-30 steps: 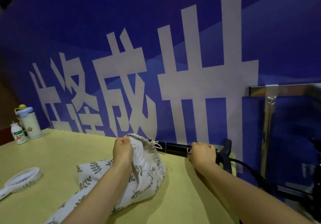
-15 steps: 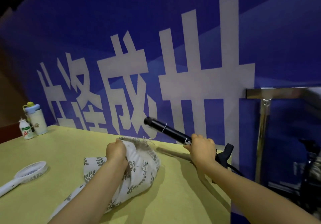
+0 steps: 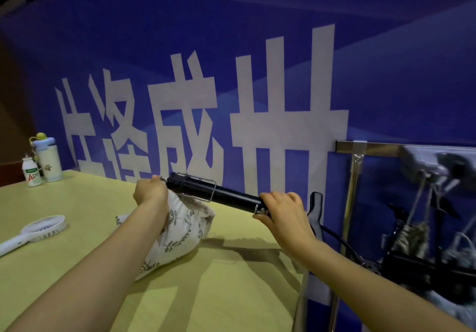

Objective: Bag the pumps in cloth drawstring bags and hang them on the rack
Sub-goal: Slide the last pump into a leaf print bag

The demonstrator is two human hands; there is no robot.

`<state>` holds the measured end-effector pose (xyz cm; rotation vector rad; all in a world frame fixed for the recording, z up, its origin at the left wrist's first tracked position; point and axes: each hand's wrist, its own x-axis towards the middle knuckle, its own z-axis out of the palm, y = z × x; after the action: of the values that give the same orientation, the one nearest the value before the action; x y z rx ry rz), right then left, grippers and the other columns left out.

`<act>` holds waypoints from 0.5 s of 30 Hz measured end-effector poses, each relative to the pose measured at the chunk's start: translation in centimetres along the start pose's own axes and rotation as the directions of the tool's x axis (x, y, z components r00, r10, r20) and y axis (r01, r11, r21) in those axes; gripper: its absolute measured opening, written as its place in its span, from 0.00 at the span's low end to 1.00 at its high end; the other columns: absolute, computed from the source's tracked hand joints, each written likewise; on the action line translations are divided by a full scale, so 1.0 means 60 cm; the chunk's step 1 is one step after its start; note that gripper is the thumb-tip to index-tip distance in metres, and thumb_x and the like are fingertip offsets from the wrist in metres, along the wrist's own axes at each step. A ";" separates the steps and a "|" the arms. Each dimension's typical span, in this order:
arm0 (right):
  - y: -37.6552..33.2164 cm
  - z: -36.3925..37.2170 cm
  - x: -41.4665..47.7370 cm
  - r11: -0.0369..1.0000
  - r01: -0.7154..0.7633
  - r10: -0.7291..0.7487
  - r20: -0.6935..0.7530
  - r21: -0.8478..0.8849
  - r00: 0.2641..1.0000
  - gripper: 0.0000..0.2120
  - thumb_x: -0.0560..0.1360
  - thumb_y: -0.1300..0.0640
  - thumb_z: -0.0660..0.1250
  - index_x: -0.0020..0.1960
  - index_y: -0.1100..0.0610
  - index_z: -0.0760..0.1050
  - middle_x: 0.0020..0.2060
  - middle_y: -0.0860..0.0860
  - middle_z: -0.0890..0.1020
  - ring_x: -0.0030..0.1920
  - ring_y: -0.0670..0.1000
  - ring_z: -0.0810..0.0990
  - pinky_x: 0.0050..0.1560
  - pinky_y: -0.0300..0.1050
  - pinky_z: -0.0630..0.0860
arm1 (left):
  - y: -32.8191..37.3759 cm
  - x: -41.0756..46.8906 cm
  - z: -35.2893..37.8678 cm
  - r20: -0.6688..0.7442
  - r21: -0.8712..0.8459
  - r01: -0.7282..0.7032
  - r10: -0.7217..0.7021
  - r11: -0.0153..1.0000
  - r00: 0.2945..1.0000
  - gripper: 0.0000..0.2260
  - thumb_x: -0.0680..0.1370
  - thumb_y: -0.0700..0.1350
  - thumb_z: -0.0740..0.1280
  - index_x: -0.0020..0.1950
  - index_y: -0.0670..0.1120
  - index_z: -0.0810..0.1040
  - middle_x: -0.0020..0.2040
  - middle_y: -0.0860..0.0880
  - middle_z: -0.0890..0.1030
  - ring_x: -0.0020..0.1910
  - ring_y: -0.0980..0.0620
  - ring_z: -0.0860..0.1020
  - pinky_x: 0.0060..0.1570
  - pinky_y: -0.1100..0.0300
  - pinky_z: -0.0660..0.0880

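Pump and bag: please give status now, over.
Left hand shut on bag mouth. Right hand shut on pump, foot end at the opening, not yet inside. Nothing in the way.

Black pump [image 3: 226, 194] over leaf-print bag [image 3: 180, 231]

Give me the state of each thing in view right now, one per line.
left hand: gripping the bag's rim, holding its mouth up.
right hand: closed around the pump near its handle.
pump: lifted, tilted, far end at the bag's mouth.
drawstring bag: on the table, partly bunched.
handheld fan: lying flat.
bottles: upright, capped.
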<state>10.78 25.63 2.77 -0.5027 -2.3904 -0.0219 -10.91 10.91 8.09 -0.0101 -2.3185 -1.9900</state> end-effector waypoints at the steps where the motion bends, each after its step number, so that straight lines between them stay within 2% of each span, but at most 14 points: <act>1: 0.000 -0.004 -0.004 1.000 0.015 -0.015 0.003 -0.016 1.000 0.17 0.77 0.44 0.61 0.63 0.50 0.70 0.55 0.47 0.77 0.56 0.50 0.74 0.65 0.46 0.61 | 0.002 -0.006 -0.005 -0.009 0.056 -0.069 0.070 0.996 0.998 0.15 0.81 0.45 0.56 0.58 0.36 0.74 0.58 0.36 0.77 0.55 0.36 0.76 0.55 0.46 0.73; 3: 0.000 -0.007 -0.009 0.997 0.044 -0.045 -0.005 -0.066 0.999 0.17 0.77 0.44 0.62 0.61 0.52 0.71 0.54 0.48 0.78 0.55 0.52 0.76 0.65 0.48 0.62 | 0.006 -0.014 -0.013 0.011 0.190 -0.266 0.269 0.945 0.963 0.12 0.81 0.45 0.56 0.50 0.38 0.74 0.56 0.36 0.77 0.45 0.40 0.75 0.46 0.49 0.71; 5: -0.001 -0.006 -0.010 0.985 0.085 -0.090 -0.027 -0.149 0.996 0.16 0.74 0.45 0.66 0.57 0.53 0.75 0.49 0.50 0.81 0.50 0.54 0.79 0.62 0.50 0.67 | 0.006 -0.017 -0.018 0.074 0.331 -0.466 0.469 0.821 0.880 0.12 0.81 0.45 0.57 0.46 0.39 0.74 0.52 0.38 0.77 0.38 0.45 0.73 0.39 0.53 0.68; 8: -0.003 -0.002 -0.006 0.956 0.109 -0.122 -0.034 -0.271 0.992 0.18 0.65 0.45 0.76 0.50 0.52 0.79 0.39 0.48 0.83 0.39 0.52 0.82 0.52 0.49 0.77 | 0.003 -0.032 -0.020 0.175 0.422 -0.660 0.658 0.622 0.732 0.11 0.81 0.45 0.57 0.43 0.41 0.73 0.43 0.42 0.77 0.37 0.45 0.73 0.33 0.56 0.66; 10: -0.010 -0.002 -0.002 0.943 0.143 -0.166 -0.050 -0.302 0.985 0.19 0.60 0.44 0.79 0.47 0.51 0.80 0.36 0.47 0.83 0.36 0.50 0.82 0.48 0.47 0.78 | 0.003 -0.049 -0.018 0.235 0.372 -0.707 0.675 0.602 0.699 0.11 0.81 0.44 0.57 0.41 0.42 0.71 0.39 0.44 0.76 0.35 0.47 0.72 0.29 0.58 0.64; 15: -0.035 -0.006 0.016 0.905 0.251 -0.299 -0.096 -0.343 0.949 0.19 0.59 0.47 0.80 0.46 0.51 0.79 0.37 0.47 0.83 0.38 0.50 0.82 0.52 0.48 0.78 | -0.012 -0.074 -0.006 0.341 0.210 -0.713 0.634 0.669 0.695 0.11 0.81 0.43 0.58 0.41 0.40 0.70 0.35 0.44 0.75 0.33 0.49 0.69 0.30 0.59 0.63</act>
<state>9.58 23.98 3.90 -0.2937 -2.3012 -0.5730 -6.52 10.69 7.12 -1.0002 -2.2423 -1.2576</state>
